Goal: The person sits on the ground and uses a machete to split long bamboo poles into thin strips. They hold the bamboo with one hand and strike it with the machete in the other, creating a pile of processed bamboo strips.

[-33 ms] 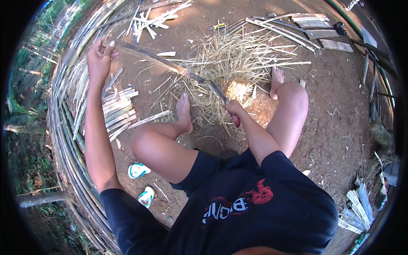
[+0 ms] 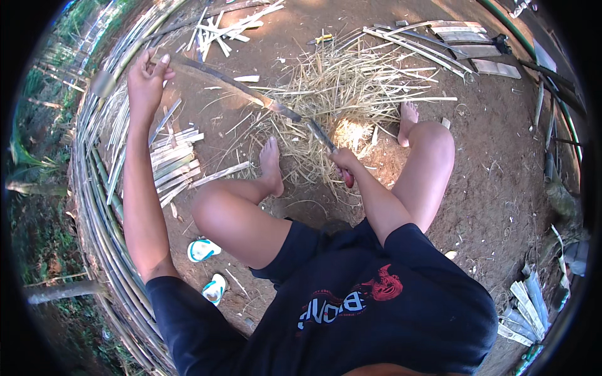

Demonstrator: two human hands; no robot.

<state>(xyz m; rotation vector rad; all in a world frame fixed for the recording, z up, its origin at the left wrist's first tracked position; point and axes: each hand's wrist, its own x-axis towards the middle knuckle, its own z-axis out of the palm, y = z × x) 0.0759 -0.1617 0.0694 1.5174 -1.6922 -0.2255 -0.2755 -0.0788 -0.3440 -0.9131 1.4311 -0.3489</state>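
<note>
My left hand is raised at the upper left, thumb and fingers closed on the far end of a long bamboo strip. The strip slants down to the right, dark along part of its length and paler brown toward its near end. My right hand, between my knees, is wrapped round the red handle of a knife. Its blade points up and left, and its tip meets the strip's near end. Below them, a heap of thin pale bamboo shavings spreads over the ground between and beyond my bare feet.
Split bamboo pieces lie left of my knee, near a pair of white and turquoise slippers. Long bamboo poles line the left side. More slats lie at the far right. A small yellow tool rests beyond the shavings.
</note>
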